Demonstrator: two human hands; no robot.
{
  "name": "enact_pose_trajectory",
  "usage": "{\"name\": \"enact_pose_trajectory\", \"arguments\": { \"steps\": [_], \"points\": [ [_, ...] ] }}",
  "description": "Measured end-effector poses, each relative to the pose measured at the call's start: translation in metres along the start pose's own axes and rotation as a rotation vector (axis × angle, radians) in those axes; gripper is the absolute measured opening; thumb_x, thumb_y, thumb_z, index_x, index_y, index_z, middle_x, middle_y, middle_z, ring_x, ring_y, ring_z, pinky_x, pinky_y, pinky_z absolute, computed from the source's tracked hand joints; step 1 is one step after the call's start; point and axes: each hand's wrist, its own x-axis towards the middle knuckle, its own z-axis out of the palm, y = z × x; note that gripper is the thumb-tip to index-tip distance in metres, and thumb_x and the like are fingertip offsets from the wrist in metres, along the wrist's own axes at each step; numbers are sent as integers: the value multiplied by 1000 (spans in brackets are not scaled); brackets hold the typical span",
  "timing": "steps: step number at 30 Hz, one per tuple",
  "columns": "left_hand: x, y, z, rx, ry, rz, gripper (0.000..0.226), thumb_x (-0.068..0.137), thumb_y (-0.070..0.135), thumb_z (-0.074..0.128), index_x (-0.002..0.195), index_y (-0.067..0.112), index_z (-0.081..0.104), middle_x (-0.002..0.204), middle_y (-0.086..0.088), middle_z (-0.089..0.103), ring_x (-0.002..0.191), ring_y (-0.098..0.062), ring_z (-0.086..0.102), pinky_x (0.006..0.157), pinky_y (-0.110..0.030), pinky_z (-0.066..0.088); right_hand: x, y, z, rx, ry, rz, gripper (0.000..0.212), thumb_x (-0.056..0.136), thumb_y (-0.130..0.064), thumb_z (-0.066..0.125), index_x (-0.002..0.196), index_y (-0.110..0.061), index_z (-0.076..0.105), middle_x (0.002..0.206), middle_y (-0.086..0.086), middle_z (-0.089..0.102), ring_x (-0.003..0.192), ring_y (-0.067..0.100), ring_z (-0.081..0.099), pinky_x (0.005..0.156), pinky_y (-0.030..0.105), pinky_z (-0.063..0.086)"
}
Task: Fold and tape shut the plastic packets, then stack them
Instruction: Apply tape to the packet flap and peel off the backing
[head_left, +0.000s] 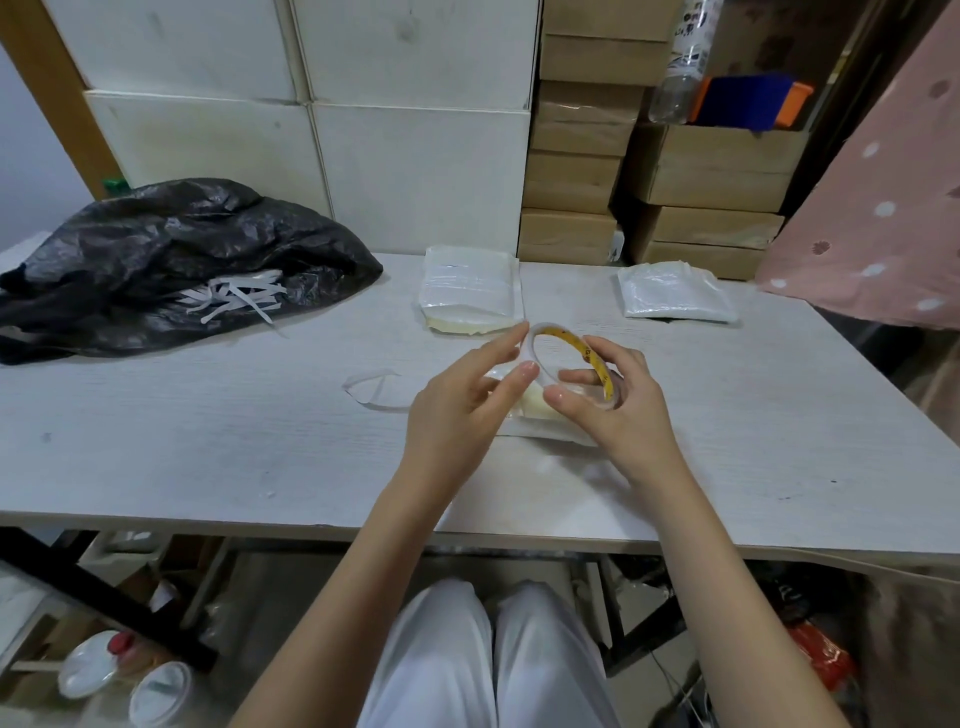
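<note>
Right hand (608, 400) grips tape roll (571, 358) at frame centre, fingers curled round its rim. Left hand (462, 400) fingers extended, index tip touching the roll's near edge, possibly picking at the tape end, hard to tell. Packet (535, 421) lies flat on table (208, 441) under both hands. Stack of packets (470, 288) above centre, another pile (675, 291) upper right. Black bag (156, 260) upper left, loose strip (374, 389) left of hands

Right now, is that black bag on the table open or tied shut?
Open: the black bag lies slumped, white paper strips spilling from its mouth.
</note>
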Motion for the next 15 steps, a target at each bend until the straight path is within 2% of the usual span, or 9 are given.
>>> {"name": "enact_pose_trajectory", "arguments": {
  "steps": [2,4,6,8,10,13,15],
  "points": [
    [0,-4,3,-108,80,-19,31,82,46,58,113,49,58,108,17,68,90,-1,66,89,-38,51,0,0,3,-29,34,-24,69,64,-25,82,125,-19,50,123,-2,45,100,5,62,73,9,51],
    [-2,-5,5,-188,138,-39,26,81,37,65,106,42,65,107,14,69,91,-6,68,89,-42,52,0,0,5,-51,55,-45,69,63,-25,83,122,-22,49,121,-4,43,100,2,61,73,9,50],
    [-3,-4,7,-257,192,-64,20,82,26,70,99,37,70,105,11,70,92,-6,68,88,-37,53,0,0,7,-67,63,-46,74,59,-32,84,122,-23,46,123,-5,42,101,-1,60,76,11,51],
    [-4,-2,9,-289,229,-72,17,82,20,70,93,33,72,101,11,71,95,-2,66,84,-26,53,0,0,8,-63,56,-26,81,55,-36,85,124,-21,43,125,-3,46,104,-3,58,76,11,52],
    [-4,0,11,-324,250,-80,15,82,17,71,90,30,73,97,12,71,96,-1,65,78,-16,51,-1,-1,8,-26,48,0,84,55,-32,86,124,-19,41,119,-5,53,106,-2,58,75,11,52],
    [-3,0,12,-377,258,-107,14,81,14,71,90,24,74,96,4,72,89,-3,67,74,-13,50,-2,-3,5,7,27,-6,82,55,-23,88,121,-20,40,111,-16,54,106,0,60,76,15,54],
    [-3,1,10,-401,245,-136,13,81,12,71,91,19,74,96,1,71,85,-2,67,70,-11,49,-3,-4,2,-2,-32,3,93,48,-25,88,126,-20,37,108,-18,54,99,-6,62,81,21,55]
  ]
}}
